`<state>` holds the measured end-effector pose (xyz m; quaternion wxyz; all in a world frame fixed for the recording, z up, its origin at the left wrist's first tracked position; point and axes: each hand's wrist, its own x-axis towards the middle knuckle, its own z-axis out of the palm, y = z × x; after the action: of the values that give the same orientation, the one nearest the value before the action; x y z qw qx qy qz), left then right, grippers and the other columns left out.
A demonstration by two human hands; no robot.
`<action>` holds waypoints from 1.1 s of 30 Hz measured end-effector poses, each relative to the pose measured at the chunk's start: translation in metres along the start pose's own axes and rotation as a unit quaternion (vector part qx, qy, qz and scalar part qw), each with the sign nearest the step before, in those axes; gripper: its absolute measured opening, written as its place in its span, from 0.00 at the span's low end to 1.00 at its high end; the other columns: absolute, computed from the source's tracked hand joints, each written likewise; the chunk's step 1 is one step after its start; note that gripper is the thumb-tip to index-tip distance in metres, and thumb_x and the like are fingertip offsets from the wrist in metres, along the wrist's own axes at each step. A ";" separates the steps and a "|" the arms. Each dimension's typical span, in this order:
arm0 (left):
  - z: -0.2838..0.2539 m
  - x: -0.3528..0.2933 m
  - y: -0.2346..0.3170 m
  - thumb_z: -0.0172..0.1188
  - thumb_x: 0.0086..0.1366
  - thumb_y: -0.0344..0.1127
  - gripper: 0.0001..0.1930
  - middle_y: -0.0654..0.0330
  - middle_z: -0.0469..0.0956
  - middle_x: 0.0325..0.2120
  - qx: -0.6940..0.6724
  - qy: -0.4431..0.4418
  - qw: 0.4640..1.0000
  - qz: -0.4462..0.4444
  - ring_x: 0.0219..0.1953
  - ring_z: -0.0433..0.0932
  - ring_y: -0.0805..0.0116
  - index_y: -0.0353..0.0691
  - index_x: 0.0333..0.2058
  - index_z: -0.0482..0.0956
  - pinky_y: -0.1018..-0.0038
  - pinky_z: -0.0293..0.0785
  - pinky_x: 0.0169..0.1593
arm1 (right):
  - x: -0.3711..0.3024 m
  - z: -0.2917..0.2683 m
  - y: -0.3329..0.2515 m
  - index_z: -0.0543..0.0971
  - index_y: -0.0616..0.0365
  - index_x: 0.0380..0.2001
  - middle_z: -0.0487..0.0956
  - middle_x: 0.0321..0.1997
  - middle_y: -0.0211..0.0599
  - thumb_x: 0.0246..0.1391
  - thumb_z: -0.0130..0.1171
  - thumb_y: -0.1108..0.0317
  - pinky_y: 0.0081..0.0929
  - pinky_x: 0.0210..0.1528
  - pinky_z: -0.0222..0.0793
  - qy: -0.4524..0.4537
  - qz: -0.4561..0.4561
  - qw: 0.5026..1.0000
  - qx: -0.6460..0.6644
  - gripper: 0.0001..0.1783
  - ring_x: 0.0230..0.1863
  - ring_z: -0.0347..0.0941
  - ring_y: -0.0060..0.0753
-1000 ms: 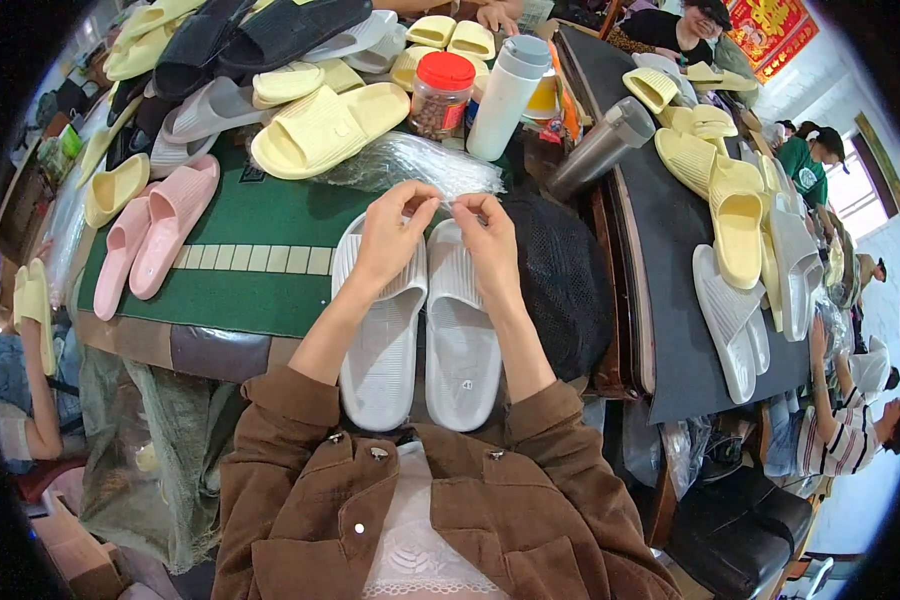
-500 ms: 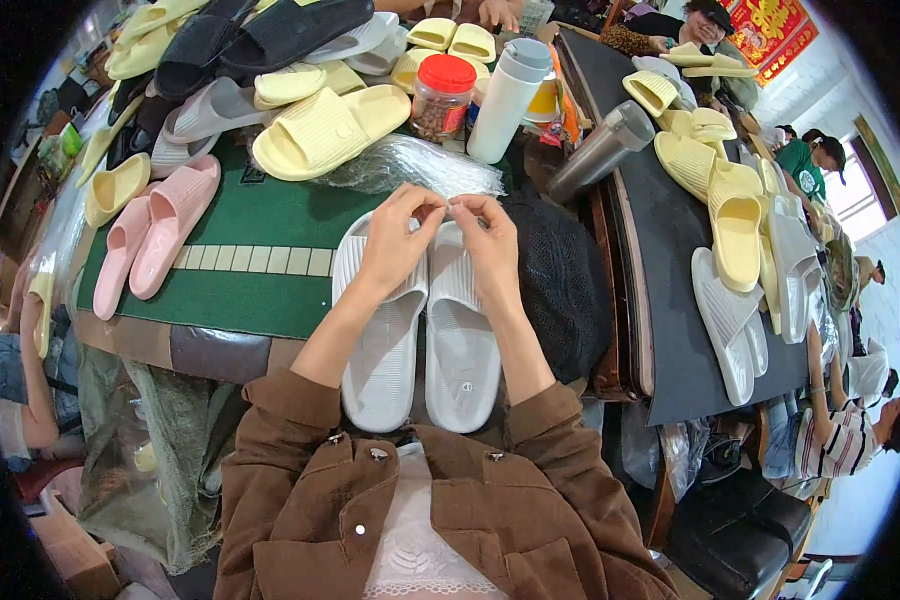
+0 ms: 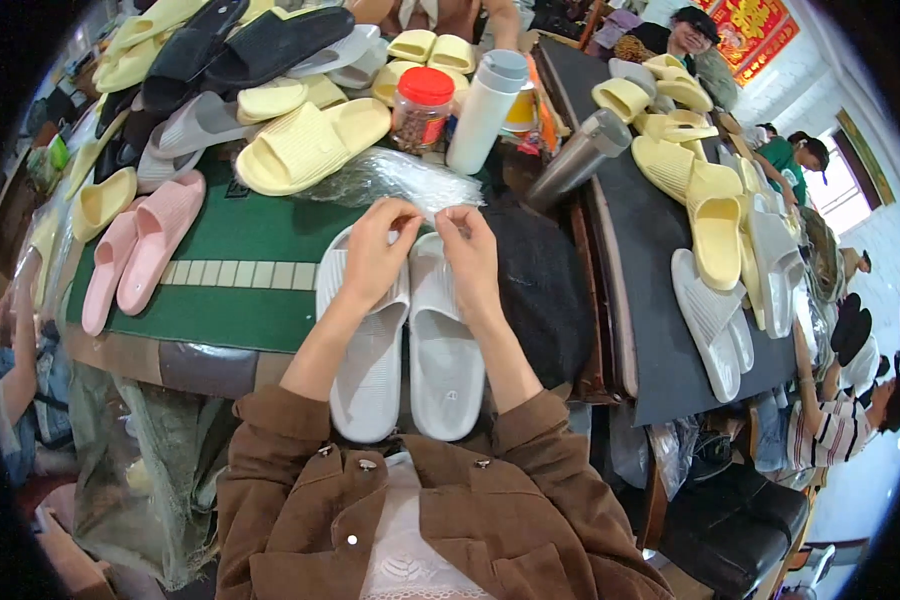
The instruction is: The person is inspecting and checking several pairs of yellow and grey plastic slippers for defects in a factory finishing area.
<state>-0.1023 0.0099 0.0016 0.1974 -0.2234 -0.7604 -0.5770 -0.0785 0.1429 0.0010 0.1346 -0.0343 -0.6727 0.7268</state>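
Observation:
A pair of light grey slide slippers lies side by side at the table's front edge, the left slipper (image 3: 365, 385) and the right slipper (image 3: 448, 375) with heels toward me. Over the left one's strap is my left hand (image 3: 375, 255), thumb and fingertips pinched together. My right hand (image 3: 468, 255) is over the other strap, its fingers pinched too. A small gap separates the two sets of fingertips. Whatever they hold, if anything, is too small to make out. Clear plastic bags (image 3: 400, 180) lie just beyond my hands.
Pink slippers (image 3: 160, 240) rest on the green mat (image 3: 260, 215) at left. Yellow slippers (image 3: 315, 145), a red-lidded jar (image 3: 420, 110), a white bottle (image 3: 487, 110) and a steel tumbler (image 3: 580, 160) stand beyond. More slippers lie on the dark right-hand table (image 3: 660, 370); people sit around.
My fingertips, nearly touching before, have drawn slightly apart. The whole view has shifted a little, and the grey slippers stay in place between my forearms.

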 end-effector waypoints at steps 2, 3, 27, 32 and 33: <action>-0.002 0.000 -0.002 0.58 0.59 0.25 0.04 0.55 0.75 0.30 -0.004 -0.003 1.000 -0.001 0.31 0.76 0.65 0.32 0.34 0.76 0.74 0.73 0.37 | 0.001 0.000 0.003 0.75 0.61 0.33 0.74 0.30 0.26 0.57 0.56 0.68 0.18 0.38 0.64 0.005 -0.001 1.000 0.018 0.07 0.32 0.66 0.17; -0.002 0.000 -0.002 0.58 0.59 0.24 0.04 0.55 0.75 0.30 -0.005 -0.006 1.000 -0.005 0.31 0.76 0.65 0.32 0.34 0.76 0.74 0.72 0.37 | 0.002 0.000 0.004 0.75 0.60 0.32 0.73 0.30 0.25 0.57 0.56 0.68 0.18 0.38 0.64 0.008 0.001 0.999 0.039 0.06 0.32 0.66 0.18; 0.002 0.000 0.000 0.56 0.58 0.23 0.04 0.55 0.73 0.28 0.093 0.001 0.996 0.009 0.27 0.73 0.65 0.31 0.33 0.76 0.72 0.69 0.34 | 0.000 0.002 0.002 0.77 0.62 0.43 0.73 0.48 0.36 0.56 0.54 0.73 0.25 0.50 0.67 0.001 -0.132 0.991 -0.025 0.12 0.49 0.69 0.27; 0.003 -0.001 0.003 0.56 0.60 0.24 0.04 0.55 0.73 0.29 0.079 -0.020 0.997 0.009 0.29 0.73 0.66 0.30 0.34 0.75 0.74 0.70 0.36 | 0.004 0.001 0.006 0.76 0.64 0.37 0.77 0.32 0.33 0.56 0.55 0.70 0.23 0.39 0.68 -0.023 -0.071 0.993 -0.088 0.08 0.34 0.72 0.24; 0.002 -0.001 0.002 0.56 0.60 0.24 0.04 0.55 0.73 0.29 0.076 -0.024 0.997 0.007 0.29 0.73 0.66 0.30 0.34 0.75 0.74 0.70 0.36 | 0.006 0.001 0.009 0.76 0.63 0.35 0.76 0.32 0.31 0.56 0.55 0.70 0.21 0.35 0.67 -0.018 -0.071 0.994 -0.085 0.07 0.31 0.70 0.21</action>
<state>-0.1005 0.0124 0.0025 0.1998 -0.2266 -0.8048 -0.5109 -0.0857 0.1432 -0.0075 0.1705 0.0152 -0.7353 0.6557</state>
